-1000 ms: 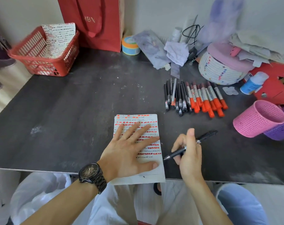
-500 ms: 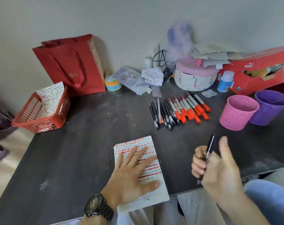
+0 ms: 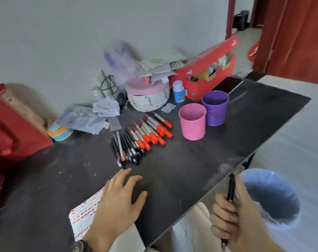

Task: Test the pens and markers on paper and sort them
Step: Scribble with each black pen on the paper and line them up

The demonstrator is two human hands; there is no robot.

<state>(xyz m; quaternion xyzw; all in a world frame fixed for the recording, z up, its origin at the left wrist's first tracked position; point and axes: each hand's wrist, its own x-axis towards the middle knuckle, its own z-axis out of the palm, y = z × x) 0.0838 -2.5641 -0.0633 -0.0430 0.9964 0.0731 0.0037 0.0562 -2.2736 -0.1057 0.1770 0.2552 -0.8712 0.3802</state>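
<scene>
- right hand point(image 3: 240, 215): grip closed round a black pen point(image 3: 231, 188), fingers curled about its lower barrel; pen held near upright, off the desk's point(image 3: 172, 170) right edge, just beside the rim of a blue-lined bin point(image 3: 282, 190).
- left hand point(image 3: 118, 202): grip slack, fingers straight and spread, holding nothing; palm rests on the paper point(image 3: 85, 215), fingertips reach onto bare desk.
- paper: at the desk's near edge, rows of orange test marks (partly covered by the hand).
- black pens point(image 3: 125, 148): laid side by side mid-desk, against the orange-capped markers point(image 3: 150, 131) to their right.
- pink cup point(image 3: 192, 124), purple cup point(image 3: 215, 108): upright, side by side, right of the markers.
</scene>
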